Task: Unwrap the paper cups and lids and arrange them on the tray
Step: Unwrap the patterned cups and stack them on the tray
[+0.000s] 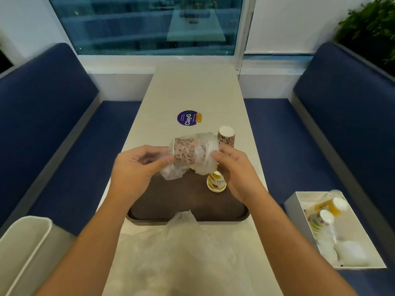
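**Wrapped cup may slip and topple another**

The brown-patterned paper cup [184, 153] lies sideways inside crinkled clear plastic wrap [205, 146], between both hands above the dark brown tray [171, 201]. The left hand [134, 169] pinches loose wrap. The right hand [235, 169] grips the other end. A sharp tug could drop the cup onto the upturned colourful paper cup [216, 181] just below.

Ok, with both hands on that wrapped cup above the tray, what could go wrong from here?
1. The brown-patterned paper cup lies sideways in crinkled clear plastic wrap pinched by the left hand and right hand; it might slide out and drop onto the dark brown tray.
2. The right hand hangs close to the upturned white paper cup with red and green print; a tug could topple it.
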